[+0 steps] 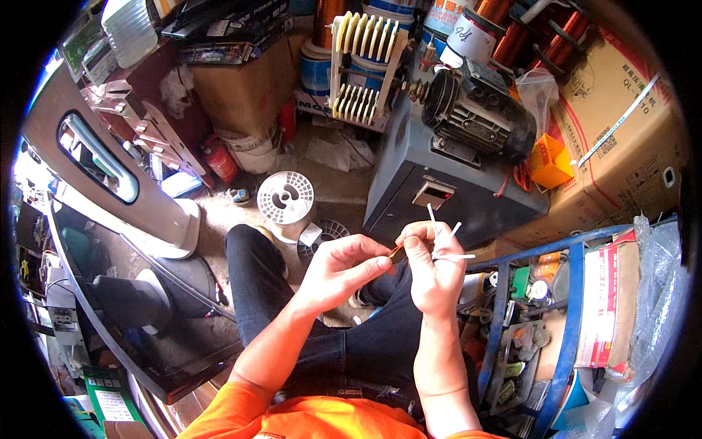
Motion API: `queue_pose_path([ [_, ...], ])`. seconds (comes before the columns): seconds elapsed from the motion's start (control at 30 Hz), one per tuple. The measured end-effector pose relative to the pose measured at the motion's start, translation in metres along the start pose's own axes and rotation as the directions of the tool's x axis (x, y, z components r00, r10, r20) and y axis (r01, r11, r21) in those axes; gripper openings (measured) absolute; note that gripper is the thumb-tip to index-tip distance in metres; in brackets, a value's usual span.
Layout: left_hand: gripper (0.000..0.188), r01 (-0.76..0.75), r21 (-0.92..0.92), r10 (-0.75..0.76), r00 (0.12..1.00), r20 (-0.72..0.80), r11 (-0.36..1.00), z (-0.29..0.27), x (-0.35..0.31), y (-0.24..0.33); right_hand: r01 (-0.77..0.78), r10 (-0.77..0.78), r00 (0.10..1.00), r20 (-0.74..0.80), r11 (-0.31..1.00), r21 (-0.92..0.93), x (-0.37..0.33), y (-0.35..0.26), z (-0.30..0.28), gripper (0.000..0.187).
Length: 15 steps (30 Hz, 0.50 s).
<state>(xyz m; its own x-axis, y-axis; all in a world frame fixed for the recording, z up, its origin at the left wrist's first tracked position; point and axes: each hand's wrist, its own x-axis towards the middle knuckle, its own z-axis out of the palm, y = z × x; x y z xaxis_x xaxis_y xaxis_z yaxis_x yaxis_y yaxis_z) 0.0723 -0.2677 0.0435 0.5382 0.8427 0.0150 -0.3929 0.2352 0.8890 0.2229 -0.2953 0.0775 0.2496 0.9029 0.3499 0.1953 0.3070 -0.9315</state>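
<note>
1. The left hand (342,269) reaches inward from a slanting forearm, thumb and index finger pinched narrow on a thin copper-coloured wire (395,251).
2. The right hand (433,278) stands nearly upright on its forearm, thumb and fingertips closed on the wire's other side.
3. The wire lies in the small gap between the two hands, above the person's lap.
4. Thin white tubes (456,257) jut from among the right hand's fingers.
5. Beyond the right hand, a dark motor (479,113) sits on a grey cabinet (398,175).
</note>
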Motion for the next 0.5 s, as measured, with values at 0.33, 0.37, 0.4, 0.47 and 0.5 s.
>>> queue_pose_path([
  [0.33,0.011,-0.278,0.300,0.291,0.957,0.002,0.913,-0.004,0.001,-0.012,0.152,-0.151,0.988,0.018,0.986,-0.062,-0.016,-0.004,0.013,0.004],
  [0.37,0.011,-0.324,0.343,0.339,0.941,0.016,0.882,-0.001,-0.001,-0.010,0.010,-0.010,1.000,-0.007,0.998,0.055,-0.012,-0.001,0.004,0.004],
  [0.4,0.011,-0.368,0.385,0.387,0.922,0.030,0.846,0.003,-0.003,-0.007,-0.187,0.199,0.980,-0.010,0.935,0.301,-0.012,0.000,0.001,0.005],
  [0.47,0.011,-0.384,0.392,0.400,0.916,0.045,0.836,-0.001,-0.001,-0.015,-0.180,0.225,0.973,-0.060,0.890,0.419,-0.018,-0.001,0.005,0.007],
  [0.5,0.013,-0.362,0.373,0.375,0.926,0.041,0.854,-0.005,-0.001,-0.017,-0.094,0.133,0.987,-0.084,0.926,0.366,-0.022,-0.004,0.009,0.009],
])
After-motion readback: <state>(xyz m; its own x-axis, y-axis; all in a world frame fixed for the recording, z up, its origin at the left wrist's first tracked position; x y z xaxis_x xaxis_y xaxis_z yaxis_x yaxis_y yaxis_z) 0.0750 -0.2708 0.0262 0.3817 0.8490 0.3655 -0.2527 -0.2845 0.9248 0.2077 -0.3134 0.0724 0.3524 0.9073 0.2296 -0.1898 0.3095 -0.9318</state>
